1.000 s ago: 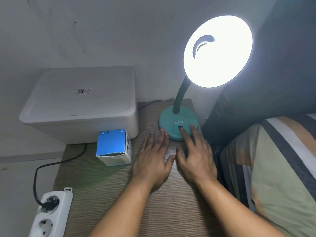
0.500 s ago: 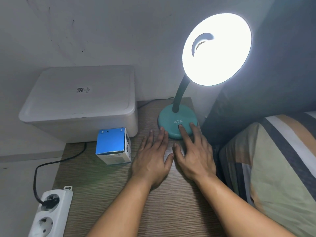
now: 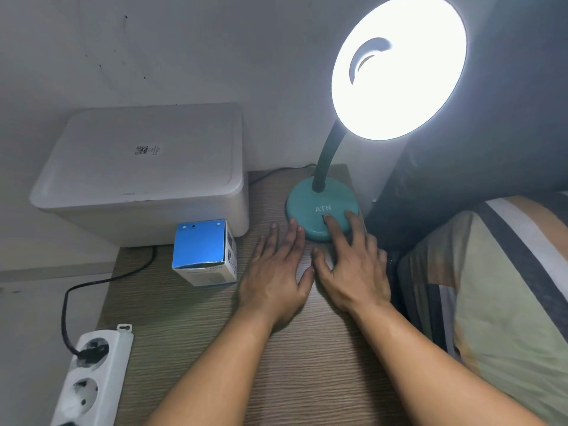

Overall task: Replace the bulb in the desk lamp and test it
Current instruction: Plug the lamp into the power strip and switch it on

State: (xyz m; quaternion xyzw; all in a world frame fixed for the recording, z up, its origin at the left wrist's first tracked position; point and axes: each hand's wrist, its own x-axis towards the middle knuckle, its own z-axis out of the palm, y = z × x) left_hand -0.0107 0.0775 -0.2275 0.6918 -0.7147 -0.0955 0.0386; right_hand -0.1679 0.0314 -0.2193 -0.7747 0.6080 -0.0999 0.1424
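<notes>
Wood-grain worktop (image 3: 307,364) set against a pale, scuffed wall; striped bedding (image 3: 498,302) along its right edge. Landmark: the teal lamp base (image 3: 310,201), standing at the worktop's back right corner.

Lamp: dark gooseneck (image 3: 325,155) rises from the base to the round shade (image 3: 399,66), which is lit and glaring white; bulb itself lost in the glare. "ATN" printed in white on the base.

Right hand (image 3: 353,265): fingers straight and spread, index tip on the dark switch just below the lettering, middle finger resting on the base beside it. Holds nothing.

Left hand (image 3: 276,278): flat on the worktop just left of the base, fingers straight, tips at the base's front-left rim; whether they touch it, cannot tell. Holds nothing.

Against half a second ago: both hands in the same pose, index finger on the switch as before, lamp lit as before. Only the framing has tightened slightly.

Left of the base: blue-topped bulb box (image 3: 204,252), side print too small to read. Behind the box, a white lidded bin (image 3: 144,173) with a QR-code sticker, text illegible. Far left of the base, at the worktop's front edge, a white power strip (image 3: 92,373) with a black plug (image 3: 89,353) in its top socket.
</notes>
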